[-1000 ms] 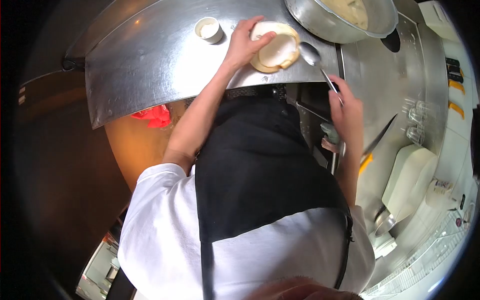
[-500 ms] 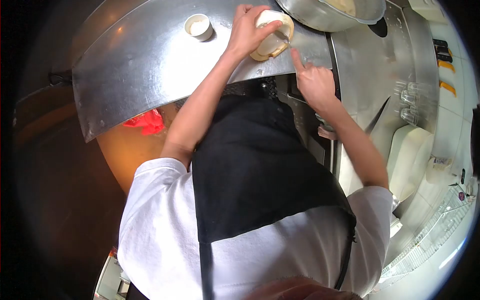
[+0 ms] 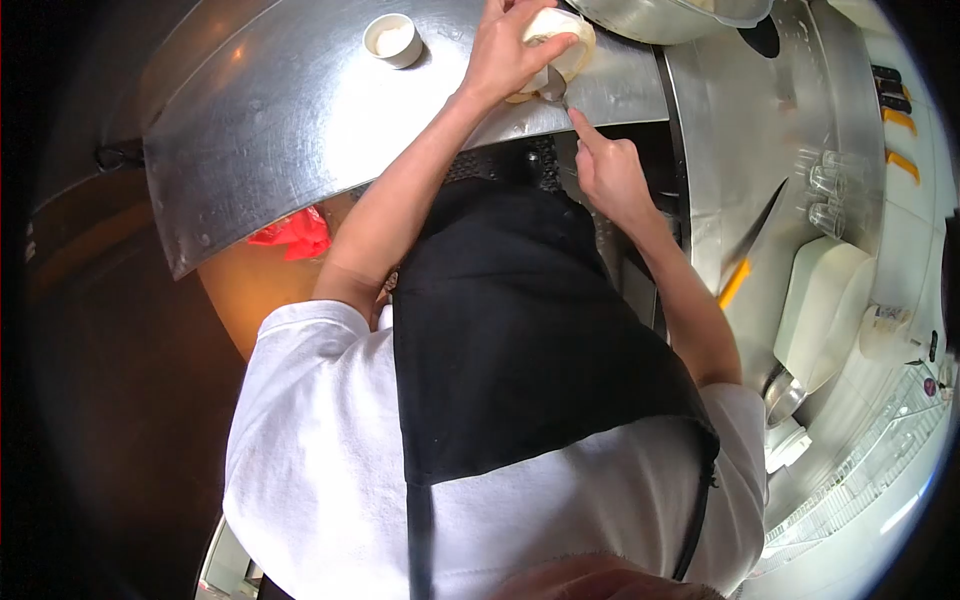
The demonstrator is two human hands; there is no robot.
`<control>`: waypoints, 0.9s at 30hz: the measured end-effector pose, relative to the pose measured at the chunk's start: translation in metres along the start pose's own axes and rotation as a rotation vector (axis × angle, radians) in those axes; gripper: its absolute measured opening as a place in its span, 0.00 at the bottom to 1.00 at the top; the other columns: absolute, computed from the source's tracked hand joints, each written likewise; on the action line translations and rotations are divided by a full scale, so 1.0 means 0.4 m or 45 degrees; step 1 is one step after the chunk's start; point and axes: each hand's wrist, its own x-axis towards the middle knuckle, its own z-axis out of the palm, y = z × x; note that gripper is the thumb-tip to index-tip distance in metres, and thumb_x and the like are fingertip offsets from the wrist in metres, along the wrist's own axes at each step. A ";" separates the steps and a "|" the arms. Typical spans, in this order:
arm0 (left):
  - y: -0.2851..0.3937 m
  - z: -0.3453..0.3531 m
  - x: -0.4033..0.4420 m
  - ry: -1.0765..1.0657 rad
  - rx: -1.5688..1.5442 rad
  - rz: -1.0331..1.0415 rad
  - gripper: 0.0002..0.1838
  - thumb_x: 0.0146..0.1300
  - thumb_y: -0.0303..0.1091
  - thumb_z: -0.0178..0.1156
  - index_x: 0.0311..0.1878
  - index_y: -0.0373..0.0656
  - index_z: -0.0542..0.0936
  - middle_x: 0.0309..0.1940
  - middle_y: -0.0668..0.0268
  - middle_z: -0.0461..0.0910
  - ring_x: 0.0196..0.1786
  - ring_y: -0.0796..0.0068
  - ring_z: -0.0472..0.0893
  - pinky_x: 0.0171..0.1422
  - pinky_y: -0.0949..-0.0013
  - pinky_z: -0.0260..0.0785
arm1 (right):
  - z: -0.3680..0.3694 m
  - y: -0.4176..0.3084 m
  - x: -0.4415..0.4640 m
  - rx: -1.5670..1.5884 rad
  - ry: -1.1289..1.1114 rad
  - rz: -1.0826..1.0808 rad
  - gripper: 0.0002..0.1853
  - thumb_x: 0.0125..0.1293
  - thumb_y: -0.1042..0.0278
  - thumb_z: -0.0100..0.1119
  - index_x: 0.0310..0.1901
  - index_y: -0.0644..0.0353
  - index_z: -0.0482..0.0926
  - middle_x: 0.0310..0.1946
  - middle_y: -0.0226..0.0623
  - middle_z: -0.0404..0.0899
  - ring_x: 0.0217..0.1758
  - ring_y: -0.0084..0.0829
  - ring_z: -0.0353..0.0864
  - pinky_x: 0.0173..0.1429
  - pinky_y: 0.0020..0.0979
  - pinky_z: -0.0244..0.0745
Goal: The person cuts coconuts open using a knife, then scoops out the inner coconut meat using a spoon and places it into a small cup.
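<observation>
At the top of the head view, my left hand (image 3: 507, 55) grips a pale piece of food with a tan edge, which looks like bread (image 3: 574, 62). The thumb lies across its white face, and part of it is hidden behind the fingers. My right hand (image 3: 612, 172) is closed round the handle of a metal spoon (image 3: 553, 86), index finger stretched along it. The spoon's bowl is at the near side of the bread; whether they touch I cannot tell. To the left stands a small white cup (image 3: 392, 41) with white contents.
A large metal pot (image 3: 640, 22) stands beyond the bread on the steel counter (image 3: 260, 130). To the right are an orange-handled knife (image 3: 735, 284), a white container (image 3: 822, 315) and several glasses (image 3: 827, 180). Something red (image 3: 300, 234) lies below the counter's edge.
My right hand has moved left and a little nearer my body, with the spoon's bowl now at the bread's near edge. The bread has shifted slightly up and right in my left hand.
</observation>
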 end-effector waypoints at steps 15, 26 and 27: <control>-0.088 0.008 -0.120 0.504 -0.200 -0.251 0.23 0.64 0.44 0.62 0.52 0.33 0.74 0.53 0.47 0.73 0.56 0.52 0.74 0.65 0.58 0.64 | -0.022 -0.101 0.050 0.504 -0.100 0.459 0.22 0.63 0.73 0.51 0.58 0.65 0.78 0.28 0.58 0.80 0.30 0.46 0.82 0.40 0.39 0.76; -0.042 -0.047 -0.080 0.066 -0.211 -0.481 0.21 0.69 0.45 0.57 0.55 0.38 0.80 0.47 0.48 0.83 0.52 0.52 0.82 0.57 0.60 0.72 | -0.057 -0.118 0.060 -0.354 -0.222 0.237 0.22 0.61 0.72 0.54 0.58 0.62 0.77 0.30 0.58 0.81 0.38 0.57 0.82 0.48 0.52 0.76; -0.031 -0.041 -0.087 0.047 -0.210 -0.437 0.20 0.70 0.44 0.57 0.56 0.39 0.80 0.48 0.49 0.83 0.52 0.51 0.82 0.57 0.60 0.72 | -0.053 -0.124 0.059 -0.273 -0.264 0.297 0.22 0.62 0.73 0.53 0.59 0.64 0.77 0.33 0.59 0.81 0.40 0.58 0.82 0.48 0.50 0.76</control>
